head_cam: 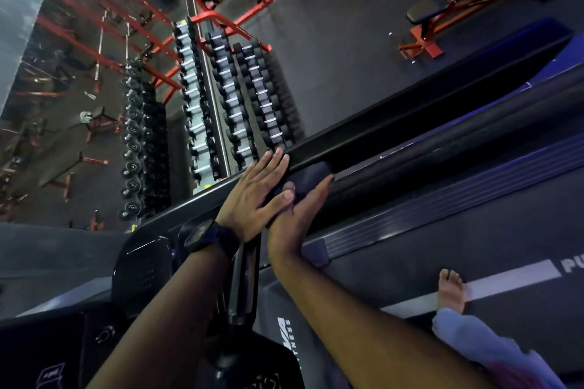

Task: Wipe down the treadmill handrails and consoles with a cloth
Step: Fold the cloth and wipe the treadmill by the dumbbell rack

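The cloth [311, 177], a dark bundle, is sandwiched between two flat palms at the near end of the treadmill's handrail [426, 156]. The left hand [256, 196] lies over it with straight fingers spread. Its fingertips reach the glossy black edge just above the rail, and its thumb crosses the cloth. The right hand [297, 218] presses in from the belt side, palm turned toward the cloth and fingers stretched along it up the rail. Neither hand is clenched. Both are laid out flat and press the cloth rather than curl round it, though how much of the cloth sits under the left palm is hidden.

A dark watch [205, 235] sits on the left wrist. Below the wrists is the black console [139, 262], with a short upright grip [241, 281] between the two forearms. The handrail runs away up and to the right as a long padded bar. Beside it lies the ribbed side strip [442, 200] of the deck, then the dark belt [474, 240] with a white stripe and part of some lettering. A bare foot [450, 290] stands on that stripe, and a grey trouser leg [474, 338] shows below it.

Beyond the rail, rows of dumbbells [227, 95] fill a rack. Red-framed benches [467, 0] stand well apart on the dark floor.
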